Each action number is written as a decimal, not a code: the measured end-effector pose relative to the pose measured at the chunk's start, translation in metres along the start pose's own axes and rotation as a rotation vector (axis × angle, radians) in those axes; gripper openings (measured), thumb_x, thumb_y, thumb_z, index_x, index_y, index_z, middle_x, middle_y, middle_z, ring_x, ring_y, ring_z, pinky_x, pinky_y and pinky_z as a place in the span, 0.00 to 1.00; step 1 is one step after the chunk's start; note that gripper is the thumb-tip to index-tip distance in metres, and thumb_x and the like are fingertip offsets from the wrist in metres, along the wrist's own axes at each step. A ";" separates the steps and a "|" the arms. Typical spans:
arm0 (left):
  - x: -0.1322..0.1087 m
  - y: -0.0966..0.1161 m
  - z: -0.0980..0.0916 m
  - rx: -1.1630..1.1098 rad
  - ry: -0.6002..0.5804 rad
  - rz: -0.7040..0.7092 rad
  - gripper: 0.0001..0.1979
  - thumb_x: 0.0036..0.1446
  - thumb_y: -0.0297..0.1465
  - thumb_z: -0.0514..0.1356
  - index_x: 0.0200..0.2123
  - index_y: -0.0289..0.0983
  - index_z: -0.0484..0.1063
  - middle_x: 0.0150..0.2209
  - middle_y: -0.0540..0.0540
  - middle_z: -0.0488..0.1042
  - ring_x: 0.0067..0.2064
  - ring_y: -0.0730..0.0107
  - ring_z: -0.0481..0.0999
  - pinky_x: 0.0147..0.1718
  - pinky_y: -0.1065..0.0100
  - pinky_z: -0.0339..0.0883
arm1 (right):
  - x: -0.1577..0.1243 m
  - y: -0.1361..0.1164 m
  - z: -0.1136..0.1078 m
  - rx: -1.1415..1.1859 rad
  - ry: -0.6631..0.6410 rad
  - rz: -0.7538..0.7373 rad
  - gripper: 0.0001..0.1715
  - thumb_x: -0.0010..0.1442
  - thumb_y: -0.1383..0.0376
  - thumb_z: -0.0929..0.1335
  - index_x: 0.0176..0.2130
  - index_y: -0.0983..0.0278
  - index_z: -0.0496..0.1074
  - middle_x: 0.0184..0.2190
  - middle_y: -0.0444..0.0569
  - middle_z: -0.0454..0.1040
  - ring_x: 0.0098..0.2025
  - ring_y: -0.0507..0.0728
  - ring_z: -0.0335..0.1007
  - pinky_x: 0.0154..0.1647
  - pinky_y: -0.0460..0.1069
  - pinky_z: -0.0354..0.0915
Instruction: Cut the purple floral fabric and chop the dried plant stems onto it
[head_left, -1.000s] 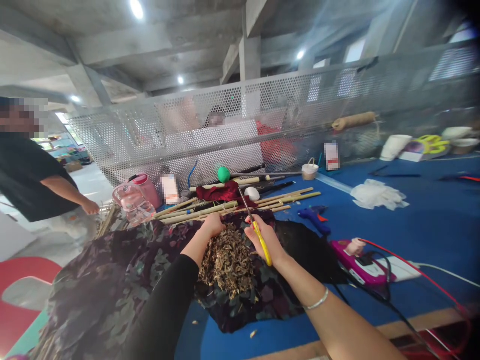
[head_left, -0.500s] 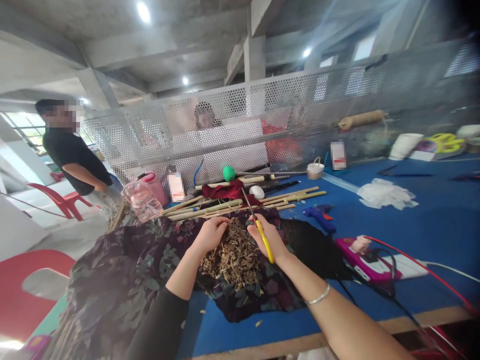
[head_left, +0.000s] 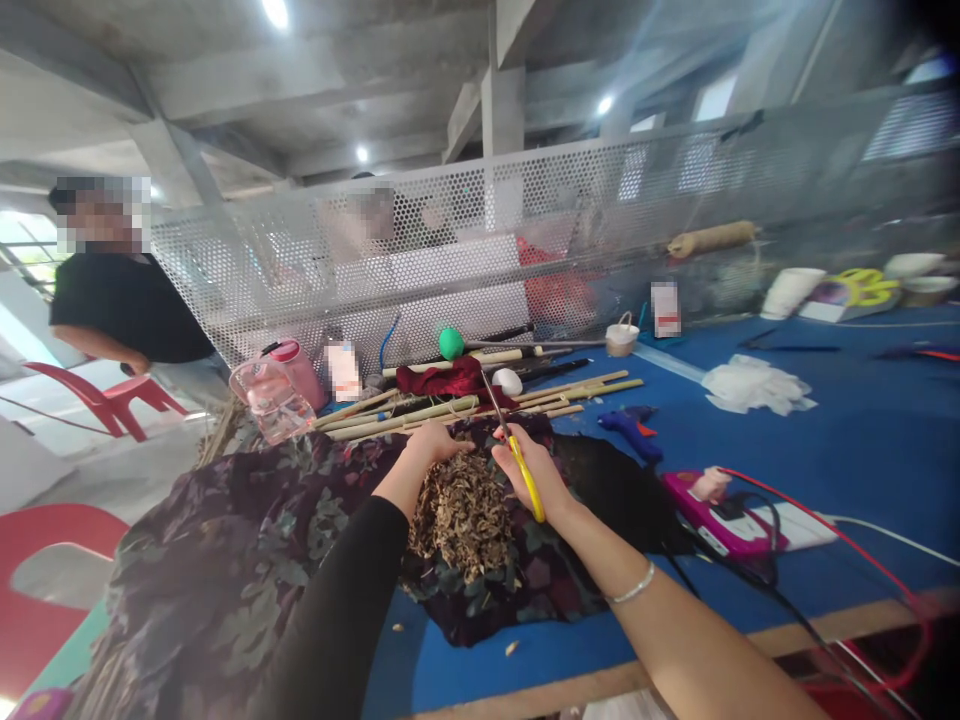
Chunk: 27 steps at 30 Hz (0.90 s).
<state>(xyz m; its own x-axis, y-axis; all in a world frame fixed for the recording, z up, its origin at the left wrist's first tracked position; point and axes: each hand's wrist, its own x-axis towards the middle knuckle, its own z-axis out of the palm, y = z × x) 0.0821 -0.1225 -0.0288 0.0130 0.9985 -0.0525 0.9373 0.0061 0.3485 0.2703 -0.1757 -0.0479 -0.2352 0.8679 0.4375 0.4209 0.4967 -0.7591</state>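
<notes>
A heap of dried brown plant pieces (head_left: 466, 515) lies on a dark leaf-patterned cloth (head_left: 292, 500) in front of me. My left hand (head_left: 431, 445) is bent over the heap's far left edge, back of the hand up. Its thumb side points right, while most of the fingers are hidden beneath. On the heap's right side, my right hand (head_left: 534, 470) is closed around scissors with yellow handles (head_left: 527, 480). Their metal blades point up and away, over a dark red cloth (head_left: 442, 378).
Thin bamboo sticks (head_left: 405, 420) lie behind the cloth, near a green ball (head_left: 451, 343) and a pink jug (head_left: 289, 375). At right are a blue glue gun (head_left: 634, 430), a magenta power strip (head_left: 697, 515) with cables, and white material (head_left: 757, 385). A person in black (head_left: 135, 305) stands at left.
My left hand has turned over the heap's far edge, hiding its fingers, and its black sleeve has come forward. My right hand keeps the scissors. The view has shifted slightly.
</notes>
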 end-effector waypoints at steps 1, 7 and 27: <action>0.002 0.000 0.001 -0.008 -0.015 0.019 0.14 0.43 0.40 0.65 0.28 0.34 0.78 0.28 0.41 0.78 0.35 0.57 0.77 0.36 0.66 0.67 | 0.000 0.000 -0.001 -0.004 -0.003 0.002 0.21 0.60 0.50 0.60 0.41 0.63 0.63 0.23 0.43 0.66 0.23 0.52 0.61 0.27 0.45 0.57; -0.016 -0.004 -0.012 -0.114 0.045 0.170 0.11 0.50 0.30 0.60 0.37 0.35 0.77 0.34 0.46 0.78 0.36 0.66 0.75 0.38 0.69 0.66 | 0.000 -0.001 -0.002 0.005 -0.017 0.001 0.21 0.60 0.49 0.59 0.41 0.63 0.63 0.23 0.44 0.67 0.24 0.53 0.63 0.27 0.45 0.58; -0.119 -0.014 0.015 -0.415 0.504 0.256 0.10 0.58 0.32 0.56 0.40 0.38 0.75 0.43 0.45 0.75 0.45 0.67 0.73 0.47 0.67 0.66 | -0.008 -0.006 0.010 -0.023 -0.065 0.040 0.21 0.61 0.49 0.59 0.41 0.63 0.64 0.26 0.46 0.70 0.27 0.54 0.65 0.30 0.46 0.59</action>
<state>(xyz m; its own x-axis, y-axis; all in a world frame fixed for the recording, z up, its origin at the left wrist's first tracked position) 0.0727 -0.2424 -0.0411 -0.0416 0.8737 0.4847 0.7142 -0.3132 0.6259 0.2603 -0.1858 -0.0517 -0.2737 0.8858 0.3748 0.4506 0.4624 -0.7637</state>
